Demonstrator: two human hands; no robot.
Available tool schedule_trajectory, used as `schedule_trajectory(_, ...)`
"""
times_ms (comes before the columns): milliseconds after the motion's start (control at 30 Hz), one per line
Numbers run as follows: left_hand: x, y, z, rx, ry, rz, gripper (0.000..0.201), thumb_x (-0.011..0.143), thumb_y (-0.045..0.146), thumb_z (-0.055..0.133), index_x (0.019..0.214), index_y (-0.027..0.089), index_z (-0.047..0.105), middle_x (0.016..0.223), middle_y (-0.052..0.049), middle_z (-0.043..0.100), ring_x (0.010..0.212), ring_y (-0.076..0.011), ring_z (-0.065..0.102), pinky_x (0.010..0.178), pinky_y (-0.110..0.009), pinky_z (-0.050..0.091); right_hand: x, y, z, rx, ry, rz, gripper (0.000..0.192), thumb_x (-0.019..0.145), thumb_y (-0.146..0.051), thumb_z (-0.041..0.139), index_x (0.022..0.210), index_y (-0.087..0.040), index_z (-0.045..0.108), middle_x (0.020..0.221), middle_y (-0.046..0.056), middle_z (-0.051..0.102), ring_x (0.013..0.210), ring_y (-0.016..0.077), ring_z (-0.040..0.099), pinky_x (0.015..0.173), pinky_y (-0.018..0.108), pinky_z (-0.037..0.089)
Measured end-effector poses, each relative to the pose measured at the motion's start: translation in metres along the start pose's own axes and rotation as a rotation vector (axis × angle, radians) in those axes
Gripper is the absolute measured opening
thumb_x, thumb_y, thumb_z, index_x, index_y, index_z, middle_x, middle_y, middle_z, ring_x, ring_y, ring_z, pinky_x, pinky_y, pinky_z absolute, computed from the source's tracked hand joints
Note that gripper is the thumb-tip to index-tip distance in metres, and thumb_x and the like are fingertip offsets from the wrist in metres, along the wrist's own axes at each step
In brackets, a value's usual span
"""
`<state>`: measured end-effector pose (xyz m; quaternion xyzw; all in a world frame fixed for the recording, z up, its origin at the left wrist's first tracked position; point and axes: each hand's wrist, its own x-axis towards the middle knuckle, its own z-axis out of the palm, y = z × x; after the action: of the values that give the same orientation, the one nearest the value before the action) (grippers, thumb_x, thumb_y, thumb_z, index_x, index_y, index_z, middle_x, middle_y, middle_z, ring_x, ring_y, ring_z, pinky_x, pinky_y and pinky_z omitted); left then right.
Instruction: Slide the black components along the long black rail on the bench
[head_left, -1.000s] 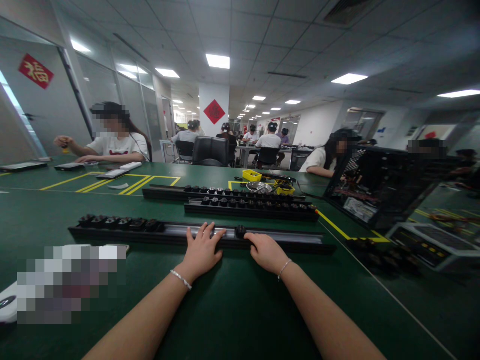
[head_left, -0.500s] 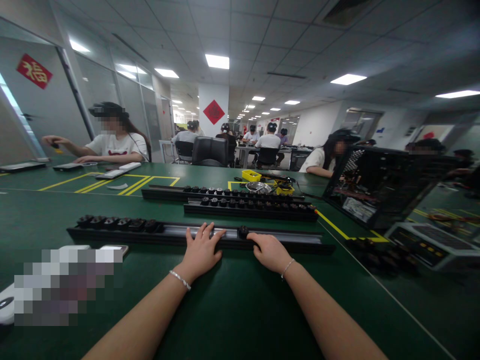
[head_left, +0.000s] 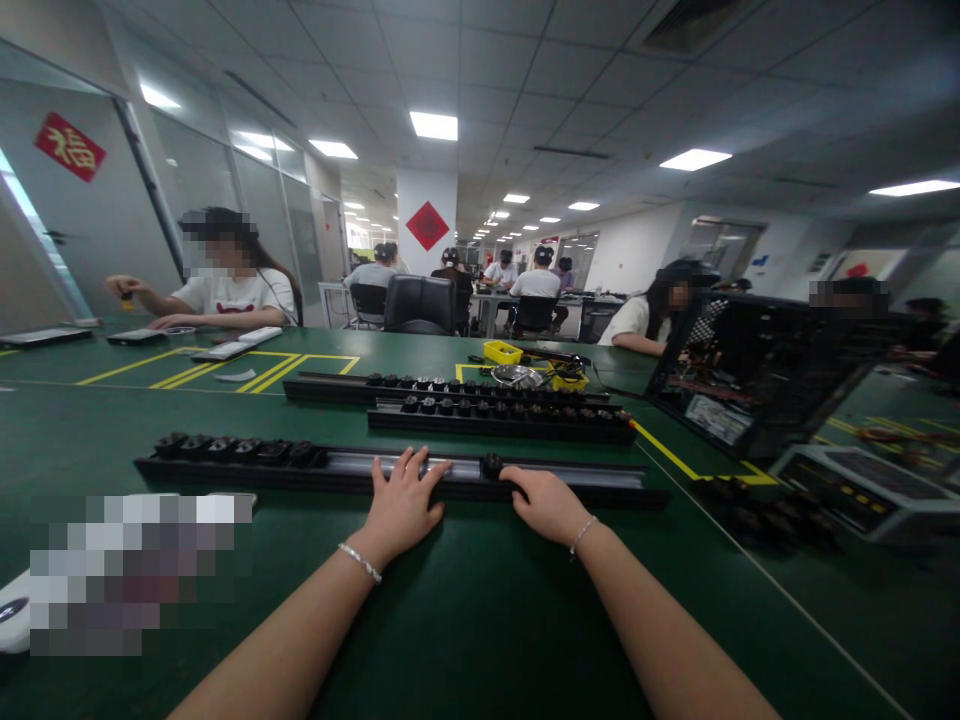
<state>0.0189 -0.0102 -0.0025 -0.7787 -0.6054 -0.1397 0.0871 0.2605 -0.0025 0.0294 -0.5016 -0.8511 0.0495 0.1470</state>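
A long black rail (head_left: 585, 478) with a silver channel lies across the green table in front of me. My left hand (head_left: 401, 505) rests flat on the rail's middle, fingers spread. My right hand (head_left: 546, 503) lies beside it, its fingertips touching a small black round part (head_left: 491, 464) that sits in the channel. Several more black parts (head_left: 240, 447) are lined up at the rail's left end.
Two more black rails with parts (head_left: 495, 410) lie farther back, near yellow trays (head_left: 503, 350) and a metal bowl (head_left: 517, 374). An open computer case (head_left: 750, 375) stands at the right. White devices (head_left: 15, 610) lie at the near left. Other people sit at the tables.
My right hand and the black round part have slid slightly to the right along the rail. My left hand has stayed in place.
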Motion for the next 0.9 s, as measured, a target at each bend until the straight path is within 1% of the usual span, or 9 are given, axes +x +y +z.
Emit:
schedule_trajectory(333, 0.000, -0.002, 0.001, -0.006, 0.008, 0.019, 0.057, 0.079, 0.042, 0.052, 0.134, 0.040, 0.039, 0.145, -0.009, 0.038, 0.136, -0.0324, 0.026, 0.102, -0.069, 0.009, -0.001, 0.002, -0.004, -0.002, -0.037, 0.026, 0.037, 0.080, -0.018, 0.043, 0.114, -0.023, 0.058, 0.108, 0.003, 0.067, 0.096, 0.0176, 0.061, 0.087, 0.027, 0.041)
schedule_trajectory(633, 0.001, -0.002, 0.003, -0.006, 0.013, 0.017, 0.057, 0.078, 0.042, 0.052, 0.134, 0.039, 0.039, 0.145, -0.010, 0.037, 0.136, -0.0319, 0.026, 0.102, -0.069, 0.009, -0.001, 0.007, -0.006, 0.007, -0.065, 0.059, 0.038, 0.080, -0.020, 0.044, 0.114, -0.024, 0.058, 0.109, 0.003, 0.067, 0.098, 0.0189, 0.061, 0.086, 0.028, 0.041)
schedule_trajectory(900, 0.001, -0.004, 0.005, -0.012, 0.019, 0.026, 0.057, 0.078, 0.042, 0.053, 0.134, 0.040, 0.039, 0.145, -0.009, 0.037, 0.135, -0.0319, 0.027, 0.102, -0.069, 0.009, -0.002, 0.011, -0.008, 0.028, -0.063, 0.088, 0.036, 0.080, -0.020, 0.044, 0.112, -0.026, 0.059, 0.109, 0.002, 0.067, 0.097, 0.0190, 0.061, 0.085, 0.028, 0.042)
